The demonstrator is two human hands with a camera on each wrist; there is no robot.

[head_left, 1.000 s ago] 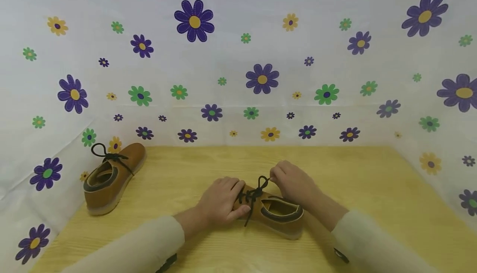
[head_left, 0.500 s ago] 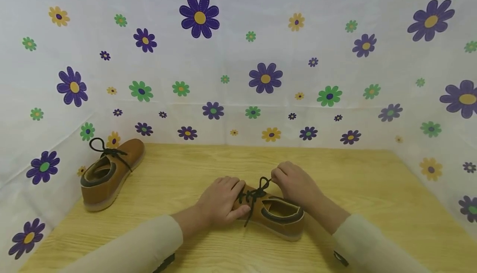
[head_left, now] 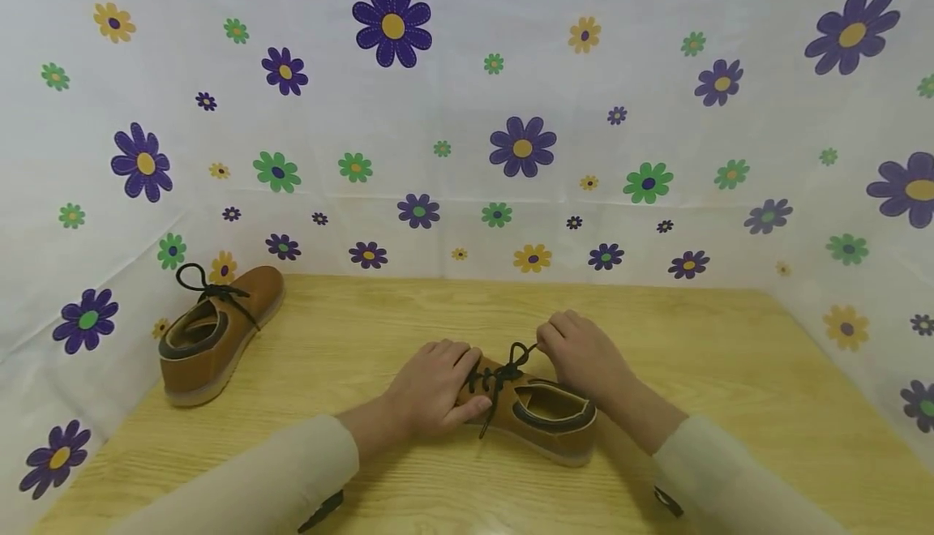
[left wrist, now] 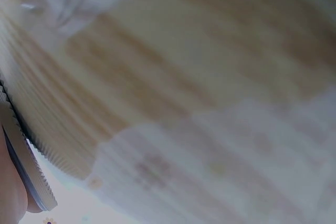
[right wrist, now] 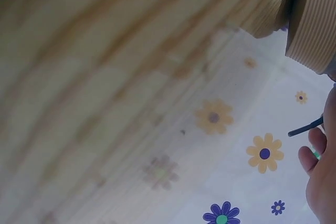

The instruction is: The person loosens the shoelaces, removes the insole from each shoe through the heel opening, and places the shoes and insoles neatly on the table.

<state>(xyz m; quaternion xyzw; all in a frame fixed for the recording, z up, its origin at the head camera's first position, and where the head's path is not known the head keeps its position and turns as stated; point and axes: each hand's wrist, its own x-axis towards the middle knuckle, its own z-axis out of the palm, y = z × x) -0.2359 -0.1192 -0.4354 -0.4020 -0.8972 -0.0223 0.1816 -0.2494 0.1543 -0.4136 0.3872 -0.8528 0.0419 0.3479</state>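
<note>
A brown leather shoe [head_left: 558, 440] with black laces [head_left: 508, 371] rests on the table in the middle of the head view, its heel towards the lower right. My left hand [head_left: 434, 389] grips its toe, fingers over the far side and thumb on the near side. Just above the shoe, my right hand [head_left: 584, 357] pinches one lace, which runs taut from the knot. A small loop stands up at that knot, and a loose end hangs down the near side. In the right wrist view, a dark lace tip [right wrist: 306, 126] sticks out of my right hand.
A second brown shoe [head_left: 207, 373], its laces tied in a bow, stands at the table's left edge by the flowered cloth wall [head_left: 445, 97]. Wood-grain tabletop [head_left: 365, 308] surrounds the held shoe. The left wrist view shows mostly blurred sole and table.
My right hand has drawn slightly to the right with the lace, and the loop at the knot looks a little smaller. The left hand keeps its grip on the toe. The head view has shifted slightly.
</note>
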